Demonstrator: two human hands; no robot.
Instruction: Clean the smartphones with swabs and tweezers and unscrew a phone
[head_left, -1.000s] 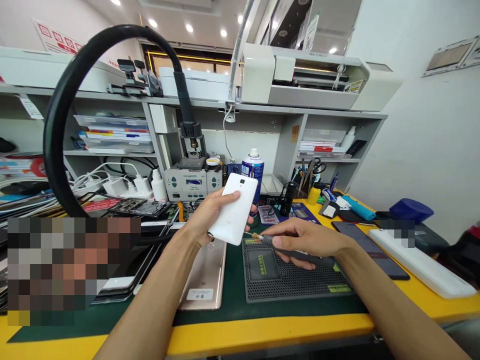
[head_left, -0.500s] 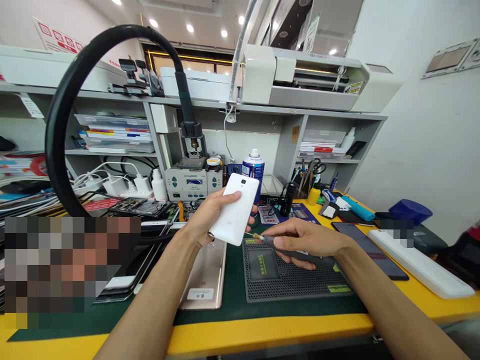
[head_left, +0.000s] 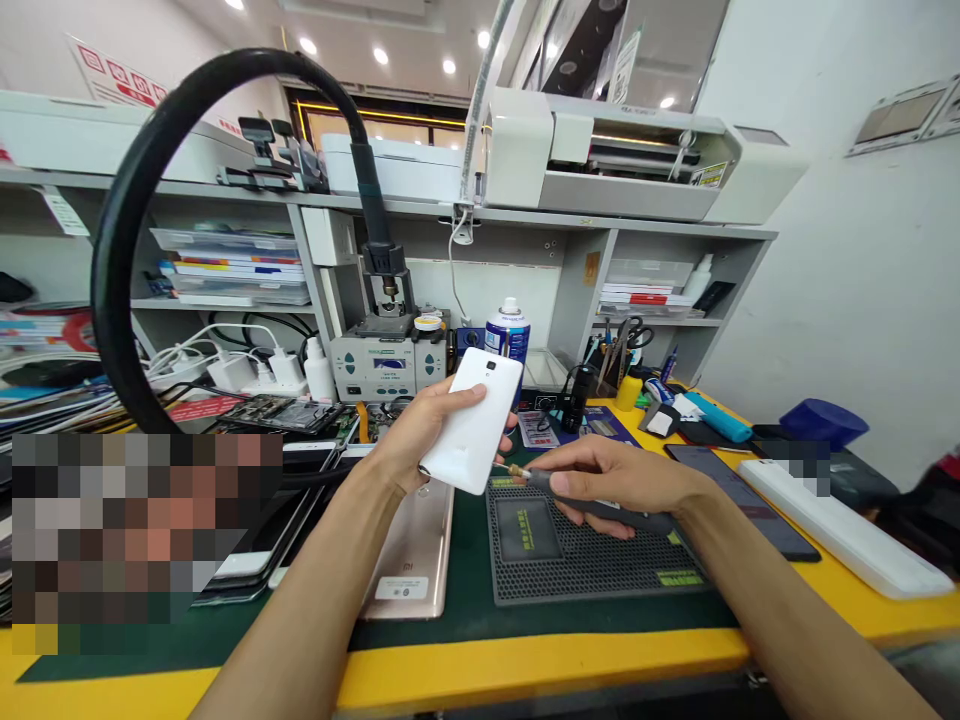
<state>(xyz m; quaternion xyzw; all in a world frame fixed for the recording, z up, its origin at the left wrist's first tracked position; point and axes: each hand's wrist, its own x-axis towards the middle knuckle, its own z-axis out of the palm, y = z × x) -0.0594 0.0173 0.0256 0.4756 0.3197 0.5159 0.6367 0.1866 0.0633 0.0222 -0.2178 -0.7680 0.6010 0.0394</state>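
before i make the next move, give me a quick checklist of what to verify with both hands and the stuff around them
1. White phone held: ok, gripped in the left hand.
2. Tool held: ok, the right hand grips its dark handle.
3. Tool tip touching the white phone: cannot tell, it sits right by the lower edge.
4. Screen of the white phone in sight: not ok, its back faces the camera.
5. Gold phone resting on the green mat: ok, back up, partly hidden by the left arm.
6. Spray can standing upright: ok.
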